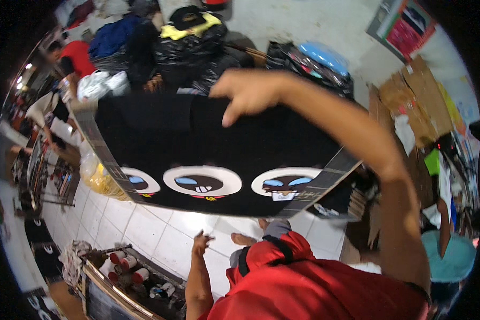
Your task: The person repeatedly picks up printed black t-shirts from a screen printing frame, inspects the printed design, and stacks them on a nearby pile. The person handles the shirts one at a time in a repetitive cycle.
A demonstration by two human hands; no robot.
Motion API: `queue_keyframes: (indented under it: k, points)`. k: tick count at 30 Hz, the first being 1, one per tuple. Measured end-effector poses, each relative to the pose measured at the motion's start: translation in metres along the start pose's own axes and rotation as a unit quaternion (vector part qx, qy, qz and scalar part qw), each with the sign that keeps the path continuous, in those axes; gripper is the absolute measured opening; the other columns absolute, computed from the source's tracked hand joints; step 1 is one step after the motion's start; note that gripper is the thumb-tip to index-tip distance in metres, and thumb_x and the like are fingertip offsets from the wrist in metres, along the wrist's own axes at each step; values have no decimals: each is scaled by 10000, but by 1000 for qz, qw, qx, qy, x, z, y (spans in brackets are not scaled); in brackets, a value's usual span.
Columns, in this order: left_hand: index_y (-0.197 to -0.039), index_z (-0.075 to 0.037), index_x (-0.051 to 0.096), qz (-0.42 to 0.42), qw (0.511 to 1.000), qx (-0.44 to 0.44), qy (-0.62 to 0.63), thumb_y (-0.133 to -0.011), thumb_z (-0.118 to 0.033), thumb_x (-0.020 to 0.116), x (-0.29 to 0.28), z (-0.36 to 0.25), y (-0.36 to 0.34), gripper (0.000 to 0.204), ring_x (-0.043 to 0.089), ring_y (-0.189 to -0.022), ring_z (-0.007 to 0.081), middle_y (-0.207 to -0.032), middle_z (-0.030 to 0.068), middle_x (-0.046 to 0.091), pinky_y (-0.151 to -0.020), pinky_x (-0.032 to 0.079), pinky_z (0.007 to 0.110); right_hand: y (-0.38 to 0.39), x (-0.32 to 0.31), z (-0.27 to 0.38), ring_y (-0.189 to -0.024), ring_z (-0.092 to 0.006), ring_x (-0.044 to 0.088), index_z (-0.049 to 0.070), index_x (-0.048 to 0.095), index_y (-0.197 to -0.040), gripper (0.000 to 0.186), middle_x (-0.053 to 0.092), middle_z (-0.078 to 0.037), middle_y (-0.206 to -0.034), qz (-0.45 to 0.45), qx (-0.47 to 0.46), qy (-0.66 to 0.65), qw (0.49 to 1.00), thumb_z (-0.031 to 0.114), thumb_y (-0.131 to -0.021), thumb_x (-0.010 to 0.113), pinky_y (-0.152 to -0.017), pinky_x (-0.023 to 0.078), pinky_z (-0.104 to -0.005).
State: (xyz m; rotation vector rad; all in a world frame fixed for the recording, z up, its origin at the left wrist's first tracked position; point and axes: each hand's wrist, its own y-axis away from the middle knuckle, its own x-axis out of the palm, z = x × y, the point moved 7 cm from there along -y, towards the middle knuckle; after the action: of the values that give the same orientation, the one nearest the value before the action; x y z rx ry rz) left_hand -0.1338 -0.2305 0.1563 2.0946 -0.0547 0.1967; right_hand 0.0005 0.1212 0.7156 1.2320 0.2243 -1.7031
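In front of me a wide board with grey taped side edges (108, 154) carries black cloth (160, 133). Large white cartoon eyes with blue marks (201, 181) run along the cloth's near side. Over the cloth's far edge is my right hand (250, 93), the arm reaching across from the right. It is blurred; thumb and forefinger stand apart, and nothing shows between them. Its other fingers are hidden. My left hand (201, 242) hangs over the tiled floor, below the board's near edge, fingers loosely spread and holding nothing.
A wooden-edged stand (112, 290) with several red-and-white jars (127, 261) is at the near left. Black plastic bags (189, 53) pile up behind the board. Cardboard (416, 101) leans at the right, above a teal stool (448, 258). Another person in red (79, 58) is far left.
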Motion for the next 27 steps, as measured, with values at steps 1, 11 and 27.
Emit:
queue_keyframes:
  k: [1,11,27]
  points:
    - [-1362,-50,326,23,968,-41,-247,-878,-196,439,-32,23,-3,519,571,-984,261,-1001,131,633,-814,453,446,1,34,13,-817,-338,621,-74,591,-1015,464,621,-213,-801,-110,-73,30,991,194,-656,711,-734,483,-434]
    - [-1393,-163,250,11,963,-227,143,-872,-605,268,-68,228,73,684,425,-1198,379,-1307,224,444,-962,300,550,98,371,-105,-833,-431,589,15,557,-1019,350,625,-228,-841,-107,255,-111,955,33,-669,559,-745,441,-523]
    - [-1343,2,370,-120,992,-11,43,-771,-164,599,135,73,92,638,587,-982,211,-1138,138,598,-839,444,367,299,559,-302,-787,-376,607,40,523,-896,116,632,-182,-831,-137,375,-47,916,106,-801,526,-691,447,-511]
